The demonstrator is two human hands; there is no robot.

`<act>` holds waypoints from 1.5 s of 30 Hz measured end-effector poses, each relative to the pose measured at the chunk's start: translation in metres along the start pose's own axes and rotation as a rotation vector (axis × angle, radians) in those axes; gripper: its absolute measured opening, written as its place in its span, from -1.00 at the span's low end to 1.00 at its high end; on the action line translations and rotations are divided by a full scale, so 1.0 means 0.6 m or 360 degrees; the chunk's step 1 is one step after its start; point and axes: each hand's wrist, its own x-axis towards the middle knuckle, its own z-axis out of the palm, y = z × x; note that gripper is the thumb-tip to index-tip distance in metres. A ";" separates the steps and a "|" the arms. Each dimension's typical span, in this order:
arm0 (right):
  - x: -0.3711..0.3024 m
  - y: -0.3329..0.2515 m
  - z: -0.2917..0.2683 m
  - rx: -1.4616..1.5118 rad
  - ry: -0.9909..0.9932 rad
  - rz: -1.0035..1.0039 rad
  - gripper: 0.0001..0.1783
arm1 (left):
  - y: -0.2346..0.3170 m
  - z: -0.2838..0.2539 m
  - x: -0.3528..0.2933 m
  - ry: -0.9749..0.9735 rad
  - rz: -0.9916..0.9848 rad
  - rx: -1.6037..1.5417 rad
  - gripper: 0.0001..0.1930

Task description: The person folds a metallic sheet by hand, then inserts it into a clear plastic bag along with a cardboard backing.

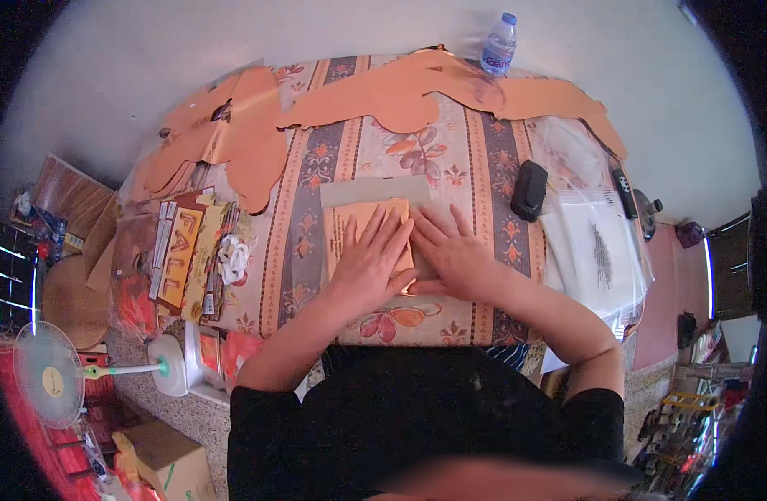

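Both of my hands lie flat with spread fingers on a packet at the middle of the table. My left hand (373,255) presses on an orange rectangular piece (363,210) with small print along its left side. My right hand (452,257) rests at its right edge, its fingertips close to those of the left. Behind the orange piece a grey board (342,192) shows. What looks like clear plastic lies around the packet, though its outline is hard to make out. A small shiny spot shows beside the left thumb.
A patterned cloth (417,154) covers the table. Orange cut-out shapes (367,92) line its far side, near a water bottle (499,43). Printed cards (179,250) lie left; a black case (530,190) and white plastic bags (588,250) lie right. A fan (53,380) stands lower left.
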 end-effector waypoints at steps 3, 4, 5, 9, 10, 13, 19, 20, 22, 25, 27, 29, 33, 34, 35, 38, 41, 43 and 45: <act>0.011 -0.008 0.004 -0.0031 -0.0020 -0.0026 0.07 | -0.001 0.005 0.000 -0.0013 -0.0015 -0.0016 -0.20; 0.013 -0.009 0.007 0.0001 -0.0001 -0.0021 0.08 | -0.002 0.006 0.000 0.0002 -0.0009 -0.0013 -0.18; 0.013 -0.009 0.009 0.0001 -0.0001 -0.0022 0.08 | -0.002 0.006 -0.001 0.0003 -0.0010 -0.0013 -0.18; 0.014 -0.008 0.019 -0.0105 -0.0002 -0.0026 0.10 | -0.003 0.007 -0.001 0.0005 -0.0014 -0.0026 -0.17; 0.014 -0.008 0.020 -0.0132 -0.0006 -0.0027 0.10 | -0.003 0.007 0.000 0.0009 -0.0010 -0.0025 -0.17; 0.014 -0.011 0.007 -0.0009 -0.0057 0.0004 0.11 | 0.001 -0.001 0.001 -0.0075 -0.0059 -0.0040 -0.16; 0.010 -0.005 0.006 0.0089 -0.0025 0.0003 0.11 | -0.006 0.005 -0.002 -0.0050 -0.0053 -0.0010 -0.19; 0.009 -0.003 0.004 0.0088 -0.0023 0.0002 0.11 | -0.007 0.005 -0.003 -0.0049 -0.0053 -0.0007 -0.19; 0.004 0.003 0.002 0.0148 -0.0014 -0.0026 0.08 | -0.009 0.006 -0.004 -0.0022 -0.0030 -0.0021 -0.20; -0.004 0.008 0.000 0.0183 0.0017 -0.0048 0.04 | -0.009 0.008 -0.005 -0.0040 -0.0042 -0.0004 -0.22; -0.007 0.005 0.001 0.0185 0.0029 -0.0035 0.03 | -0.010 0.009 -0.005 -0.0032 -0.0034 0.0002 -0.22; -0.009 0.005 0.002 0.0188 0.0042 -0.0019 0.02 | -0.009 0.009 -0.003 -0.0025 -0.0023 0.0008 -0.22; -0.018 0.016 -0.005 0.0214 0.0051 -0.0024 0.02 | -0.010 0.008 -0.006 -0.0042 -0.0023 -0.0005 -0.23; -0.023 0.020 -0.007 0.0204 0.0022 0.0015 0.02 | -0.010 0.009 -0.006 -0.0044 -0.0018 -0.0022 -0.23; -0.026 0.024 -0.007 0.0203 0.0020 0.0015 0.02 | -0.009 0.008 -0.006 -0.0044 -0.0018 -0.0023 -0.23; -0.032 0.028 -0.003 0.0202 0.0038 0.0019 0.02 | -0.005 0.006 -0.004 -0.0047 -0.0024 -0.0018 -0.23; -0.026 0.023 0.004 0.0179 0.0048 0.0008 0.04 | -0.006 0.007 -0.003 -0.0018 -0.0008 -0.0003 -0.23; -0.022 0.018 0.003 0.0190 0.0032 -0.0005 0.06 | -0.005 0.004 -0.001 -0.0043 -0.0005 0.0016 -0.23; -0.015 0.016 0.013 0.0165 0.0046 -0.0019 0.07 | -0.007 0.007 -0.002 -0.0019 0.0011 0.0026 -0.23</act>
